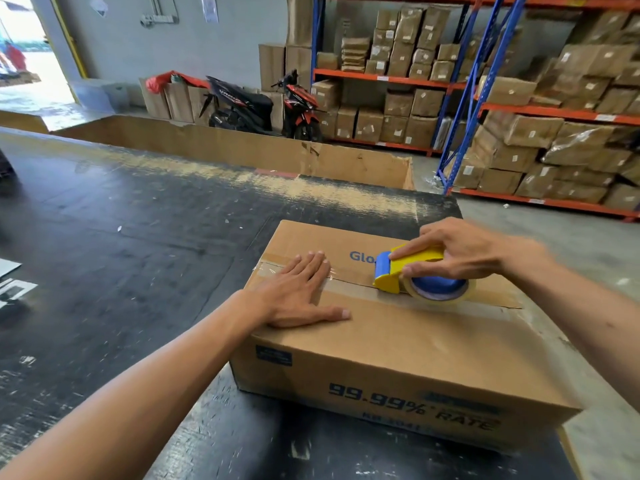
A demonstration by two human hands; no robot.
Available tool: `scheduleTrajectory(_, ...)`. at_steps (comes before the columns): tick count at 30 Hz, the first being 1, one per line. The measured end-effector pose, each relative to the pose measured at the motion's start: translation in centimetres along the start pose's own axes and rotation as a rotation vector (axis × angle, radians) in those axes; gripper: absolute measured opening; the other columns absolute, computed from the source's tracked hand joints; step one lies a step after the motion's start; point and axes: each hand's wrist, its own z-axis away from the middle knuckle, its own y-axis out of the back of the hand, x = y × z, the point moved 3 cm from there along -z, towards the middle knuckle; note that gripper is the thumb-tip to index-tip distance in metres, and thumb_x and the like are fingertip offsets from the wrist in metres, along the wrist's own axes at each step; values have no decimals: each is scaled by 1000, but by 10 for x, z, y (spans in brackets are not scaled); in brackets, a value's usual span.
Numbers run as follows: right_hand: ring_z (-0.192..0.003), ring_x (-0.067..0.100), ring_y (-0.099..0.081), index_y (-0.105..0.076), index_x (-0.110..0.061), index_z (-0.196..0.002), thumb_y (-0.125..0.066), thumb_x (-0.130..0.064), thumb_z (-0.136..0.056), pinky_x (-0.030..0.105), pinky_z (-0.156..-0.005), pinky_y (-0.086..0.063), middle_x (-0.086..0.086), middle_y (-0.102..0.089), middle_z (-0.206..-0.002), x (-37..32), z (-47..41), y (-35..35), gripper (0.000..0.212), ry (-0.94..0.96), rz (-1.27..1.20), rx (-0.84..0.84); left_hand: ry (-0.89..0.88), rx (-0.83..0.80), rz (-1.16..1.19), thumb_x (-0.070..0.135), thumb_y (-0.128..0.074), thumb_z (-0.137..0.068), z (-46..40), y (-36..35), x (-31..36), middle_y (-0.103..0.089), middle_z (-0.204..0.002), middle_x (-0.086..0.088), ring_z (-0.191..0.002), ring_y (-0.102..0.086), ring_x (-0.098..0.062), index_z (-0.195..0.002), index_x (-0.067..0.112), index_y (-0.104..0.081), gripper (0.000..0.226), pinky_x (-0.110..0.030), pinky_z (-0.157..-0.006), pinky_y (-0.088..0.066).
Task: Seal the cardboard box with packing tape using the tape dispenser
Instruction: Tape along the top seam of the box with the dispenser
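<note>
A brown cardboard box [398, 344] with blue print lies on the black worktable [138, 237], its top flaps closed along a centre seam. My left hand [301, 292] presses flat on the left part of the seam, fingers straight, over a strip of clear tape [343, 287]. My right hand [460, 251] grips a yellow and blue tape dispenser [412, 271] that sits on the seam near the middle of the box. The clear tape roll [440, 289] shows under that hand. Tape runs from my left hand to the dispenser.
A large open cardboard bin [242, 147] stands behind the table. A parked motorbike [263, 105] is beyond it. Blue and orange racks [485, 109] full of cartons fill the right side. Concrete floor [588, 244] lies to the right of the table. Papers [14, 289] lie at the table's left edge.
</note>
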Motion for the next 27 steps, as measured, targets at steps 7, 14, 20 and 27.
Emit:
scheduleTrajectory(7,-75,6,-48,-55,-65,-123,-41,-85,-79,28,-60,-31,-12,-51,-80,-10,-8,2,50,-2,176,-26,-18,13,6,88,-22,-84,2,2,4,23,-163,-2,-149,22,-13,-157,17,13,108,-32,-121,13)
scheduleTrajectory(14,-75,5,-47,-57,-65,-121,-47,-79,-82,28,-61,-32,-19,-47,-77,-15,-15,2,43,-2,207,-30,-77,59,-20,89,-19,-82,-19,5,38,18,-164,-5,-150,19,-15,-158,14,9,110,-43,-123,11)
scheduleTrajectory(20,-80,8,-48,-55,-65,-123,-44,-82,-81,27,-59,-31,-21,-46,-78,-12,-12,-4,47,-2,210,-26,-98,-9,74,94,-18,-78,-45,-7,63,21,-164,-7,-151,20,-15,-154,13,20,118,-39,-125,5)
scheduleTrajectory(27,-79,7,-49,-55,-63,-124,-45,-84,-80,30,-64,-37,-17,-52,-86,-4,0,-1,50,-9,111,-16,-102,-9,37,95,-14,-76,-46,-9,62,19,-165,-6,-151,18,-16,-156,15,18,118,-40,-125,3)
